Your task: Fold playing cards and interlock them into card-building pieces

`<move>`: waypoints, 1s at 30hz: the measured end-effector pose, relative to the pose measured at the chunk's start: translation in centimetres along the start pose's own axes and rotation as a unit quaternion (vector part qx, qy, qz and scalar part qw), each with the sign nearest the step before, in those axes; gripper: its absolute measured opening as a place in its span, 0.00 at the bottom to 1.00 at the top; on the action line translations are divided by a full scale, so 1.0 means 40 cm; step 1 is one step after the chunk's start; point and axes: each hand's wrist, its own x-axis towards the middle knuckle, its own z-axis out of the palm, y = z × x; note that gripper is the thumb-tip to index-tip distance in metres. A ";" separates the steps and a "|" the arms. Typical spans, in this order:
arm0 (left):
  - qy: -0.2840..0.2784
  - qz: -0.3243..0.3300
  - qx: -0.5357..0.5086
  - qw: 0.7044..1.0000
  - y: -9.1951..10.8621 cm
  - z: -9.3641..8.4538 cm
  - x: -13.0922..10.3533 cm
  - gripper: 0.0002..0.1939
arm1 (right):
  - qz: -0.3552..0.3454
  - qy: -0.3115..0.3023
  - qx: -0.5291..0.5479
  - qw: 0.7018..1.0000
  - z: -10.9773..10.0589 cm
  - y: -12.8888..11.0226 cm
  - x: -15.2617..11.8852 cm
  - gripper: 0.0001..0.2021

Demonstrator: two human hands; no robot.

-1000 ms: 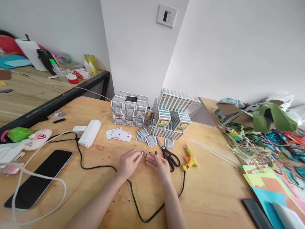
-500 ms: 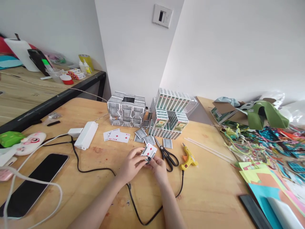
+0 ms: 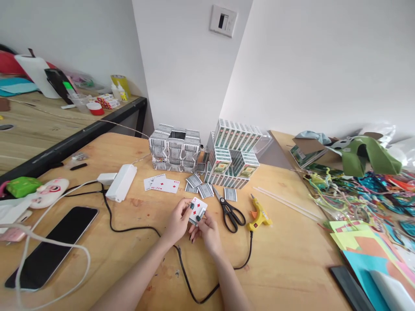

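Note:
Between both hands is a playing card point(image 3: 195, 211), a red diamonds card face up, with a folded edge showing its patterned back. My left hand point(image 3: 179, 219) pinches its left side, thumb on the face. My right hand point(image 3: 208, 230) grips the lower right corner with the thumb on top. Just beyond lie several folded card pieces point(image 3: 205, 190), back side up, and loose face-up cards point(image 3: 167, 185). Black-handled scissors point(image 3: 231, 214) rest to the right of my hands, beside a yellow glue gun point(image 3: 260, 214).
A box-like structure of folded cards point(image 3: 175, 151) stands at the back, next to stacked card boxes point(image 3: 238, 134). A black cord point(image 3: 181, 263) crosses under my arms. Left are a white power block point(image 3: 121, 183) and a phone point(image 3: 53, 246); right are glue sticks point(image 3: 287, 202) and coloured paper point(image 3: 363, 246).
The card has turned more upright, showing more of its face. My left thumb has moved up onto it, and my right hand has shifted slightly down. The view has moved a little left.

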 end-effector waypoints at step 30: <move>0.043 -0.101 -0.136 0.985 0.032 0.025 -0.013 0.12 | -0.088 0.132 -0.032 0.987 0.035 0.001 -0.013 0.15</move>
